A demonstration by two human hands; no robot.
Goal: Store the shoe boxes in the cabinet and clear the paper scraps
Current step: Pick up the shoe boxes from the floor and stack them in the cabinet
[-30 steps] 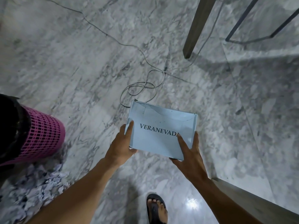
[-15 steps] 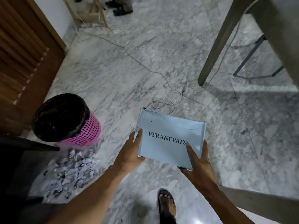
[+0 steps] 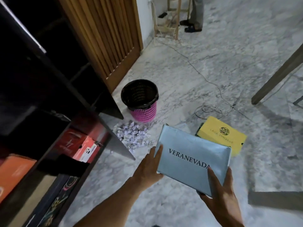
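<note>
Left hand (image 3: 147, 171) holds the near-left end of the pale blue shoe box (image 3: 191, 161), fingers flat on the lid and thumb under the edge. Right hand (image 3: 224, 199) clasps the near-right corner, fingers over the lid. The grip of both hands is closed on this box, which is carried clear of the floor (image 3: 213, 71), between the hands and projecting away from them.

Lid faces up. Long axis runs from far left to near right, the far-left corner pointing toward the paper scraps (image 3: 132, 136). The lid reads "VERANEVADA" in dark capitals, running along the long axis.

A yellow shoe box (image 3: 223, 135) lies on the floor just beyond, partly hidden by the blue one; it bears a round emblem and a line of lettering too blurred to read. The scraps are heaped before a pink bin (image 3: 144, 110) with a black liner. At left stands the cabinet (image 3: 91, 154), open, with a red box (image 3: 78, 145) and an orange box (image 3: 13, 174) on its shelves.
</note>
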